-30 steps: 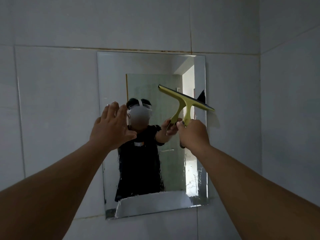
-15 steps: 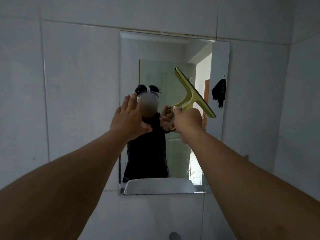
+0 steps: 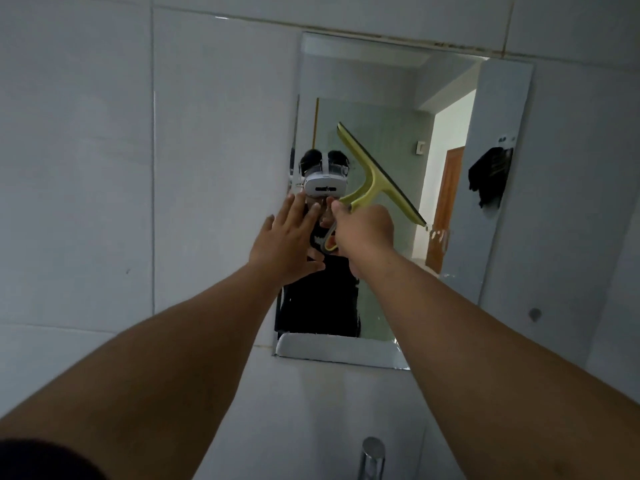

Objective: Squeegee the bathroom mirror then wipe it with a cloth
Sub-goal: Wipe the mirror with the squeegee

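A frameless rectangular mirror (image 3: 388, 84) hangs on the grey tiled wall. My right hand (image 3: 365, 232) grips the handle of a yellow-green squeegee (image 3: 374, 174). Its dark rubber blade runs steeply from upper left to lower right across the middle of the glass. My left hand (image 3: 289, 242) is open with fingers spread, at the mirror's left edge. Water droplets cling to the glass near the blade's lower end (image 3: 438, 235). No cloth for wiping is in view.
A chrome tap top (image 3: 372, 452) pokes up at the bottom edge. A small round fitting (image 3: 535, 313) sits on the wall right of the mirror. The reflection shows a person, a doorway and a dark garment hanging on a wall.
The squeegee blade has turned from nearly level to steep. My view has shifted, so the mirror now sits further right, and the tap has come into view.
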